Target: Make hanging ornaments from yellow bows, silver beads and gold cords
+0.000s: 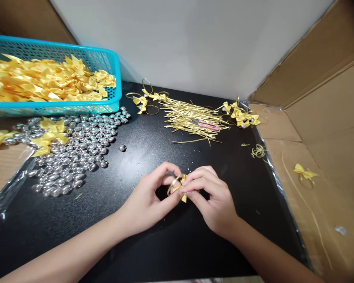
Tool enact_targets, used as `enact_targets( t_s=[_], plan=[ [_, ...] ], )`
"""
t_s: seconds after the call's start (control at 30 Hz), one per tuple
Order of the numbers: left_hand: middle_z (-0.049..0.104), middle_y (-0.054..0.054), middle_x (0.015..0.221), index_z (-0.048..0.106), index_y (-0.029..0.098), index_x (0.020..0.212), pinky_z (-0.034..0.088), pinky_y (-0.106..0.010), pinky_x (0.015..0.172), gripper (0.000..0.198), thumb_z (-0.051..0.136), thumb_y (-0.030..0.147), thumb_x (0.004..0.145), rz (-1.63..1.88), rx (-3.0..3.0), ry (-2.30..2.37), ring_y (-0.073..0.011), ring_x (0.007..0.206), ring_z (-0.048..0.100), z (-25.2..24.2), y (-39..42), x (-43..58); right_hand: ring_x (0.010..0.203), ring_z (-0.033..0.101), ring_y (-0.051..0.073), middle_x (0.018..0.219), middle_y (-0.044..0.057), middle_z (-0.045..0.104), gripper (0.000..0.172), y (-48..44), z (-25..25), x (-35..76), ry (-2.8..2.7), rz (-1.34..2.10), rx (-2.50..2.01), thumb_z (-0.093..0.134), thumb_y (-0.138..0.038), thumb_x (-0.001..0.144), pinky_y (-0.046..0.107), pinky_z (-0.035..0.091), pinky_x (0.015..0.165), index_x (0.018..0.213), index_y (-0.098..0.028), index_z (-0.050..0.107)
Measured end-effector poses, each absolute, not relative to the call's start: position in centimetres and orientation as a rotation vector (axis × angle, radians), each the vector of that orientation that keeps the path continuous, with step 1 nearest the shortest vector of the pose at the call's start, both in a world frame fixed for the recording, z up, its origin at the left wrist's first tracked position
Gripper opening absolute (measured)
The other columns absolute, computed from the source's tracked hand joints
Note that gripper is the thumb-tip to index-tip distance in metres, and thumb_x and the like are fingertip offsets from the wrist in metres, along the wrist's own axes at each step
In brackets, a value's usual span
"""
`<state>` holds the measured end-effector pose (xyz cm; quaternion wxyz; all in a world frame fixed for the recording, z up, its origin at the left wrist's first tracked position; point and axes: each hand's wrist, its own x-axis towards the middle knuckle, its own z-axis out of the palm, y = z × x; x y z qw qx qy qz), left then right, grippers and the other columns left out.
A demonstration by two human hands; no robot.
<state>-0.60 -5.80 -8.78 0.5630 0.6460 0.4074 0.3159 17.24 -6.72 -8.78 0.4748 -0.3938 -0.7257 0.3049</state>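
Over the middle of the black table, my left hand (153, 194) pinches a gold ring (172, 184) that carries a yellow ribbon bow (184, 198). My right hand (214, 196) is closed on the bow's side of the same piece, its fingertips meeting those of my left hand. Fingers cover much of the bow, and I cannot make out whether a bead sits in it. Beyond my hands lies a bundle of gold wire ties (188, 118), with a pink-handled tool (208, 125) on top.
A turquoise basket (119, 78) of yellow bows stands at the back left. Silver beads (73, 157) spread before it, with a few bows (50, 133) on them. Finished-looking bow rings (141, 103) lie beside the wires, more bow rings (242, 116) at right. Cardboard walls (327, 90) border the right side.
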Motion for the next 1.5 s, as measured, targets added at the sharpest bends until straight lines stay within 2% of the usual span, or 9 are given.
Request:
enact_targets(
  t_s=[0.23,0.37,0.5,0.67,0.77,1.0,1.27,1.4,1.5],
  plan=[
    [0.057,0.005,0.072,0.048,0.021,0.095,0.042,-0.021,0.065,0.010,0.057,0.021,0.090,0.766,1.541,0.944,-0.0100,0.066,0.051,-8.6,-5.9,-0.5,0.081,0.061,0.016,0.082,0.002,0.072,0.012,-6.9,-9.1,17.4,-1.882,0.609,-0.956,0.064,-0.008,0.086,0.034,0.048,0.077,0.083,-0.020,0.066],
    [0.055,0.005,0.072,0.049,0.020,0.090,0.043,-0.020,0.064,0.006,0.056,0.020,0.090,0.813,1.495,0.998,-0.0091,0.065,0.052,-8.7,-5.5,-0.5,0.081,0.063,0.015,0.080,0.001,0.072,0.016,-7.7,-8.1,17.6,-1.973,0.574,-0.781,0.054,-0.011,0.093,0.035,0.049,0.077,0.085,-0.021,0.065],
    [0.058,0.003,0.075,0.053,0.019,0.089,0.045,-0.021,0.066,0.005,0.056,0.022,0.090,0.860,1.505,1.119,-0.0098,0.066,0.054,-9.1,-4.7,-0.8,0.085,0.069,0.016,0.082,0.005,0.070,0.020,-8.4,-7.2,17.6,-1.863,0.893,-0.604,0.046,-0.018,0.098,0.033,0.056,0.077,0.089,-0.020,0.063],
    [0.067,0.000,0.079,0.060,0.017,0.090,0.047,-0.023,0.068,0.008,0.057,0.024,0.088,0.856,1.653,1.264,-0.0130,0.070,0.061,-9.5,-3.7,-1.6,0.077,0.071,0.014,0.082,0.002,0.069,0.011,-8.6,-7.1,17.6,-1.598,1.282,-0.632,0.059,-0.013,0.092,0.033,0.059,0.077,0.088,-0.021,0.065],
    [0.071,-0.002,0.079,0.064,0.017,0.093,0.047,-0.024,0.066,0.014,0.056,0.027,0.088,0.823,1.726,1.310,-0.0147,0.069,0.063,-9.6,-3.2,-2.1,0.070,0.071,0.012,0.079,0.001,0.066,0.009,-8.8,-7.0,17.4,-1.444,1.531,-0.623,0.064,-0.018,0.090,0.033,0.060,0.077,0.082,-0.020,0.065],
    [0.073,-0.004,0.083,0.068,0.016,0.099,0.048,-0.025,0.066,0.021,0.056,0.029,0.087,0.782,1.782,1.344,-0.0166,0.072,0.065,-9.7,-2.6,-2.6,0.058,0.066,0.007,0.074,-0.002,0.062,0.022,-9.4,-7.1,17.0,-1.046,2.277,-0.432,0.072,-0.029,0.082,0.023,0.057,0.063,0.070,-0.016,0.059],
    [0.070,-0.002,0.078,0.063,0.016,0.095,0.047,-0.024,0.064,0.016,0.055,0.028,0.087,0.819,1.780,1.331,-0.0142,0.068,0.062,-9.6,-2.4,-2.5,0.050,0.053,0.005,0.061,0.000,0.054,0.052,-9.5,-6.9,17.3,-1.419,2.360,-0.360,0.055,-0.063,0.082,0.016,0.050,0.051,0.059,-0.016,0.049],
    [0.071,-0.002,0.076,0.063,0.017,0.097,0.046,-0.024,0.063,0.017,0.055,0.027,0.087,0.808,1.757,1.327,-0.0144,0.066,0.063,-9.6,-2.3,-2.4,0.046,0.043,0.002,0.059,-0.003,0.047,0.060,-9.8,-7.7,17.2,-1.291,2.536,-0.291,0.059,-0.075,0.067,0.013,0.044,0.046,0.057,-0.018,0.045],
    [0.072,-0.002,0.077,0.063,0.016,0.100,0.048,-0.026,0.066,0.018,0.056,0.027,0.087,0.809,1.765,1.322,-0.0152,0.068,0.066,-9.6,-2.3,-2.4,0.044,0.039,0.001,0.056,-0.006,0.044,0.063,-10.1,-8.5,17.2,-1.181,2.703,-0.273,0.066,-0.077,0.056,0.010,0.038,0.042,0.057,-0.018,0.045]
  ],
)
